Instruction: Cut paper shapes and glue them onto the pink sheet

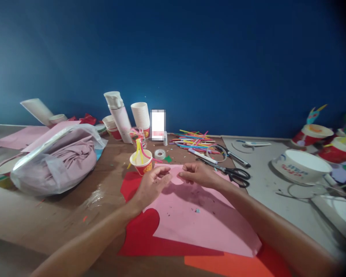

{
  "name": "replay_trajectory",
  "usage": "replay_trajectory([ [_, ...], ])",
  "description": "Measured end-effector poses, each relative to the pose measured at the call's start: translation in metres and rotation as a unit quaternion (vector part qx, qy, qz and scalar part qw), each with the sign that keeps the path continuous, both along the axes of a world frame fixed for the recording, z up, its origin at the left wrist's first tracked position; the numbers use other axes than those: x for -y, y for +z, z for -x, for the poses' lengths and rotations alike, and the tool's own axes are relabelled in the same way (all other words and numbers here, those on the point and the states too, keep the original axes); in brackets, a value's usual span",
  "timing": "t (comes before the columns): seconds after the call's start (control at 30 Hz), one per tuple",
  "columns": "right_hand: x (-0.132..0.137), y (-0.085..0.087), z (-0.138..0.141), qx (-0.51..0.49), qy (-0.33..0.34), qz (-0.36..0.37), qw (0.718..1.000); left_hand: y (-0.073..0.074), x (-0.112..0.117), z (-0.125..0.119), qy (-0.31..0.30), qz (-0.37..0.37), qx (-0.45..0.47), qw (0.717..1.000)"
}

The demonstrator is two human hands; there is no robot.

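Observation:
Between my hands is a small rounded piece of pink paper [177, 178]. My right hand [200, 175] pinches its right edge between thumb and finger. My left hand [157, 182] has its fingers curled together at the left edge. Below them lies a large pink sheet [198, 223] with small dark scraps on it, over a red sheet [144, 244] with a rounded cut edge. Just beyond my left hand stands a paper cup [141, 159] with yellow and pink strips in it.
Black-handled scissors [239, 177], a white pen [202, 156] and a tape roll [160, 154] lie beyond my hands. Colourful sticks [193, 141] are piled farther back. A white bottle [119, 119] and stacked cups [140, 115] stand behind. At left is a plastic bag [60, 165]; at right, a bowl [304, 165].

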State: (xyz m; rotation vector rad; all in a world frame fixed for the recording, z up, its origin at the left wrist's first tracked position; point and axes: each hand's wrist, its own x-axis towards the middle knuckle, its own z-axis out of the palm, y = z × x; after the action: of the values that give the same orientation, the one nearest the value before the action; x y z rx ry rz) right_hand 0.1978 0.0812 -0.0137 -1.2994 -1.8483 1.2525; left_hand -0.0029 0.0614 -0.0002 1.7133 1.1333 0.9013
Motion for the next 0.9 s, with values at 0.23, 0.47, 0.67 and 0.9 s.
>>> replay_trajectory([
  [0.23,0.005,-0.005,0.007,0.021,0.038,0.012,0.999,-0.017,-0.003,-0.003,0.03,0.111,0.056,0.992],
  [0.47,0.006,0.0,0.007,0.051,0.076,0.018,0.996,-0.026,-0.003,0.004,0.032,0.141,0.026,0.989],
  [0.67,0.008,0.007,0.002,0.101,0.098,-0.001,0.99,-0.028,-0.002,0.004,0.011,0.101,0.01,0.995],
  [0.9,0.006,0.01,-0.001,0.169,0.105,-0.041,0.979,-0.033,-0.002,0.006,0.011,0.1,0.024,0.995],
])
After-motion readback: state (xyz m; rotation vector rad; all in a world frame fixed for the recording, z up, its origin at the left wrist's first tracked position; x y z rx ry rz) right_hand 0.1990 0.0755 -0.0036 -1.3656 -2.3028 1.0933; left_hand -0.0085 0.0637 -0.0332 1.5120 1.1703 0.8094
